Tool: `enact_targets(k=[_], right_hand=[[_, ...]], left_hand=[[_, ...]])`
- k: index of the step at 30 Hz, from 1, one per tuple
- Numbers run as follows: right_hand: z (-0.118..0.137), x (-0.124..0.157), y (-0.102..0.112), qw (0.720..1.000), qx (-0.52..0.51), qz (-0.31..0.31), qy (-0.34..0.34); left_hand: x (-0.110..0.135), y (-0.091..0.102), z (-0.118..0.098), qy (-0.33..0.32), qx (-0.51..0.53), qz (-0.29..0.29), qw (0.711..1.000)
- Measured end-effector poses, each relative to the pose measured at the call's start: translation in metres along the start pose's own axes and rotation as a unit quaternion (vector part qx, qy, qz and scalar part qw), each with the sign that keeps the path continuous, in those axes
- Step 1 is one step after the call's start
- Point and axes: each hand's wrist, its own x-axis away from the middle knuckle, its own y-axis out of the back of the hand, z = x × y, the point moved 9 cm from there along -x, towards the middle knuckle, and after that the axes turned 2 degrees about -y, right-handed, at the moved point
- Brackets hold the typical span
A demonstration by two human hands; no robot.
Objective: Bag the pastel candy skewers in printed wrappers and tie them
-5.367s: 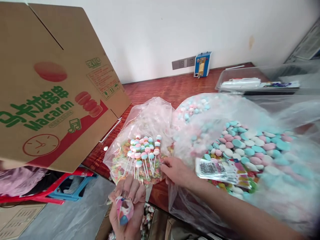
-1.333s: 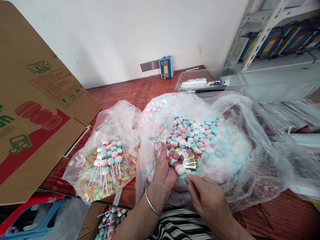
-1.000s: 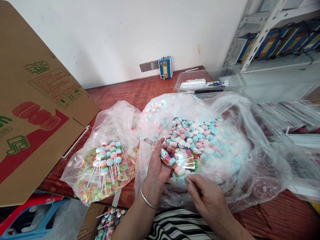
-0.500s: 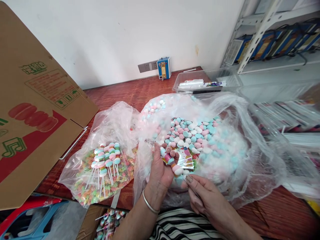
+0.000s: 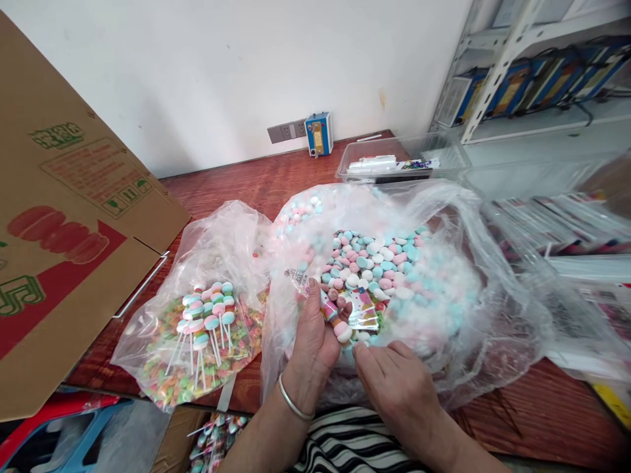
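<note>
Over the open plastic bag, my left hand (image 5: 315,335) is closed round a stack of candies in a shiny printed wrapper (image 5: 329,306), with a pale candy end (image 5: 343,332) showing below its fingers. My right hand (image 5: 394,384) is just to the right and lower, fingers curled in a pinch near that end. What it pinches is hidden behind its fingers. Under and beyond my hands, pink, white and blue candies (image 5: 374,259) fill the bag. Flat printed wrappers (image 5: 363,309) lie on these candies, right beside my left fingertips.
Striped candy lollipops (image 5: 210,312) rest on a clear bag of small coloured candies (image 5: 170,384) at left. A cardboard box (image 5: 73,223) stands further left. Behind are a clear plastic tray (image 5: 355,172) and a blue device (image 5: 319,133). Shelving (image 5: 497,79) rises at right.
My right hand has rolled over so its back shows, with its fingers curled in near the candy end. My left hand keeps its hold. The view has shifted slightly.
</note>
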Motion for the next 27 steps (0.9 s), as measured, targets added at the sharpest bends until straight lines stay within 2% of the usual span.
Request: enact_targets(k=[2,3,4,5,7,8,9,10,13,15,22,27], right_hand=[[-0.018,-0.001,-0.006,0.989,-0.096,0.039,-0.103],[-0.027,0.002,-0.013,0.968,-0.17,0.072,-0.168],[-0.034,0.008,-0.023,0.933,-0.252,0.11,-0.231],[-0.037,0.015,-0.034,0.886,-0.333,0.15,-0.285],[-0.034,0.029,-0.052,0.787,-0.463,0.203,-0.354],[-0.031,0.033,-0.057,0.75,-0.502,0.213,-0.373],[-0.03,0.035,-0.06,0.728,-0.526,0.214,-0.385],[-0.031,0.035,-0.061,0.72,-0.534,0.206,-0.392],[-0.039,0.026,-0.057,0.746,-0.511,0.16,-0.397],[-0.044,0.02,-0.053,0.76,-0.495,0.144,-0.397],[-0.041,0.014,-0.039,0.82,-0.419,0.15,-0.359],[-0.04,0.004,-0.041,0.835,-0.403,0.127,-0.352]], left_hand=[[-0.001,-0.003,0.0,0.009,0.011,0.027,1.0],[-0.002,-0.005,-0.001,0.011,0.015,0.038,0.999],[-0.003,-0.004,-0.003,0.011,0.018,0.043,0.999],[-0.004,-0.004,-0.005,0.01,0.021,0.046,0.999],[-0.005,-0.004,-0.006,0.007,0.024,0.052,0.998],[-0.005,-0.003,-0.005,0.006,0.024,0.055,0.998],[-0.003,-0.004,-0.001,0.008,0.022,0.061,0.998],[-0.001,-0.005,0.004,0.013,0.018,0.073,0.997],[0.011,-0.013,0.024,0.052,0.0,0.131,0.99],[0.016,-0.016,0.029,0.067,-0.008,0.148,0.987],[-0.004,-0.019,-0.007,0.019,0.002,0.114,0.993],[0.001,-0.021,0.01,0.006,-0.029,0.136,0.99]])
